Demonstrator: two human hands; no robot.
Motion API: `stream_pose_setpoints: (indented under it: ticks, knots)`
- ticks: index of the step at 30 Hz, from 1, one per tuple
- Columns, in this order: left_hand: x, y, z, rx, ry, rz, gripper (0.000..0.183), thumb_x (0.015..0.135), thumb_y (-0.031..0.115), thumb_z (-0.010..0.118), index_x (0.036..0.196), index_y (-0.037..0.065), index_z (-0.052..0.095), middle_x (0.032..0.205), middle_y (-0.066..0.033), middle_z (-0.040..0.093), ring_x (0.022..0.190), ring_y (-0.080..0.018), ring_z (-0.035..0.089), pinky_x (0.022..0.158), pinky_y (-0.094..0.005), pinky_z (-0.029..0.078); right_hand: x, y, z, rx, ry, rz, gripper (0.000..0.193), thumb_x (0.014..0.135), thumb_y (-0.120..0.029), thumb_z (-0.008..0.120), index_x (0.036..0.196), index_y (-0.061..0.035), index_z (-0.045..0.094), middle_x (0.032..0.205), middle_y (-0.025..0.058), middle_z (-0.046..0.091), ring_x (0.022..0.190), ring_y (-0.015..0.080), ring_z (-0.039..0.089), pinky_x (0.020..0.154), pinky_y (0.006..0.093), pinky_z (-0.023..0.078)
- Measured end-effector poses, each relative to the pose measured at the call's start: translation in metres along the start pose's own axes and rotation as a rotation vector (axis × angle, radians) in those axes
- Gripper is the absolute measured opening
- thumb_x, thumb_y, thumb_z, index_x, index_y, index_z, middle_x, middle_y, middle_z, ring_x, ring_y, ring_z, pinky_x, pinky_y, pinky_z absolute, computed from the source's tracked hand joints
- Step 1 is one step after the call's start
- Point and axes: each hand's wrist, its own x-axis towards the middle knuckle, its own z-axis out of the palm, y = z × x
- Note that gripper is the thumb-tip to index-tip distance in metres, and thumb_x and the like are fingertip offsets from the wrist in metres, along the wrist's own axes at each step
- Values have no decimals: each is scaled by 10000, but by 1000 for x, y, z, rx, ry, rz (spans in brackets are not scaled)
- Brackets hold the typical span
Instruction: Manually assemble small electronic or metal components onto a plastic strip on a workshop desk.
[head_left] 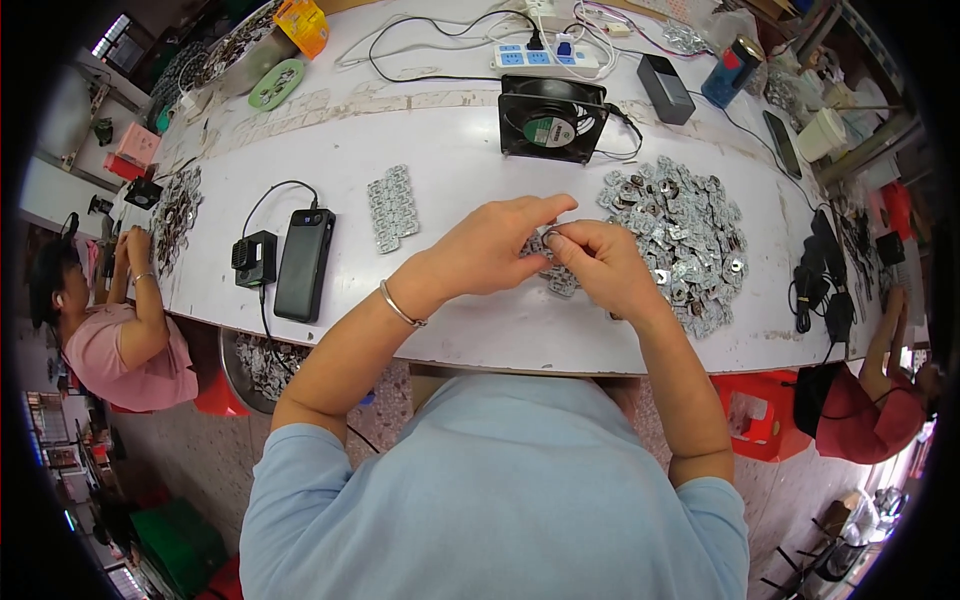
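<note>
Head view. The left hand [495, 245] and right hand [600, 262] meet over the middle of the white surface [450, 170], near its front edge. Both sets of fingers are closed in a pinch on a small metal ring part [551, 236] held between the hands, just above a short row of small metal pieces [558, 280] lying on the surface beneath them. A bracelet [400, 305] sits on the left wrist.

Just right of the hands lies a loose heap of metal parts [685, 235], spreading toward the right edge. A tidy stacked block of metal parts [392, 207] rests left of the hands, well apart from them. Farther left, a black power bank [304, 264] and a small black charger unit [254, 259] sit near the front edge, cabled together. A black box fan [552, 118] stands behind the hands, with a white power strip [545, 58] at the back edge. Other persons work at the left and right ends.

Risk assessment: the ring part is small and held only at the fingertips; a slip would likely drop it into the loose heap, where it would be hard to tell from the rest. The right forearm passes close to that heap, and a sweep could push pieces off the front edge. Trailing cables could snag.
</note>
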Motion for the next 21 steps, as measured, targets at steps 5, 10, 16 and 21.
stream_pose_setpoints:
  ticks: [5, 10, 16, 21]
  knots:
    - [2, 3, 0, -47, -14, 34, 627, 749, 57, 748, 1324, 53, 498, 1120, -172, 635, 930, -312, 637, 773, -348, 524, 6, -4, -3, 30, -123, 153, 210, 887, -174, 613, 860, 21, 685, 639, 52, 588, 567, 105, 493, 533, 283, 406]
    - [6, 12, -3, -121, -105, -61, 609, 760, 54, 736, 1322, 46, 499, 1141, -179, 630, 942, -299, 637, 780, -360, 523, 3, -8, -4, 0, -100, 112, 212, 889, -172, 606, 833, 19, 678, 612, 38, 574, 556, 92, 485, 518, 279, 400]
    - [6, 6, -20, -120, -68, -121, 297, 860, 135, 661, 1120, 3, 606, 841, -142, 667, 759, -225, 663, 668, -297, 521, 4, -10, -14, -37, -30, 124, 227, 894, -173, 598, 761, 8, 626, 617, 25, 575, 551, 80, 483, 509, 271, 396]
    - [2, 2, -26, -482, -324, -437, 245, 947, 188, 592, 793, -2, 601, 640, -2, 567, 587, -71, 578, 552, -232, 471, 4, -12, -18, -33, -72, 105, 237, 935, -188, 582, 768, -23, 616, 641, -17, 585, 523, 35, 478, 471, 208, 374]
